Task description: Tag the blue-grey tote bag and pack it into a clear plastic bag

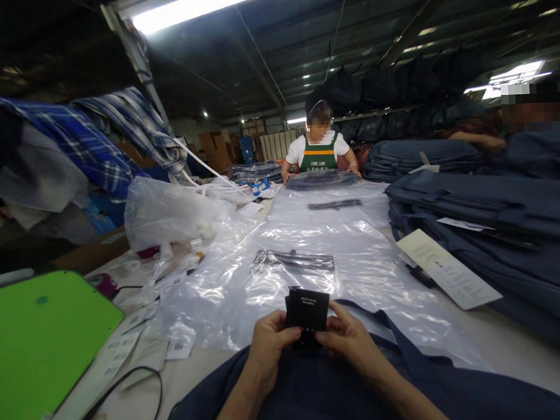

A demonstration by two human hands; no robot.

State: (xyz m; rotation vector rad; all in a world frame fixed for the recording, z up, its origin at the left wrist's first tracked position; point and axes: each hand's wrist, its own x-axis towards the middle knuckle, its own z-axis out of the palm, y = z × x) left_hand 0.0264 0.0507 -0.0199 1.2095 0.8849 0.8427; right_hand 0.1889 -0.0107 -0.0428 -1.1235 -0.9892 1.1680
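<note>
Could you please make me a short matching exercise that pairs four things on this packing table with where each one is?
Things:
1. small black card tag
2. bright green flat board
3. stack of folded dark blue garments
4. clear plastic bags

Places:
A. piled along the table's right side
B. held between the left hand and the right hand
C. spread flat down the middle of the table
D. at the table's near left corner

Pairs: 1-B, 2-D, 3-A, 4-C
</note>
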